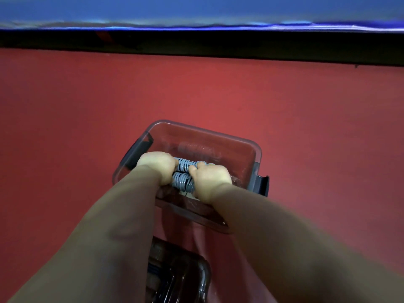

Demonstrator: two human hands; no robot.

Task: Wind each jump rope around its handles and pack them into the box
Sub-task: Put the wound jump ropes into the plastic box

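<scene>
While my left hand (157, 166) curls tight round one end of the wound jump rope (183, 174) & right hand (211, 178) grips the other, bundle's at the box (220, 137) mouth, near side. I'd lower it flat, coils pinched, then release both ends together.

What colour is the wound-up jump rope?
The coiled jump rope is light grey-blue, shown in the head view.
</scene>
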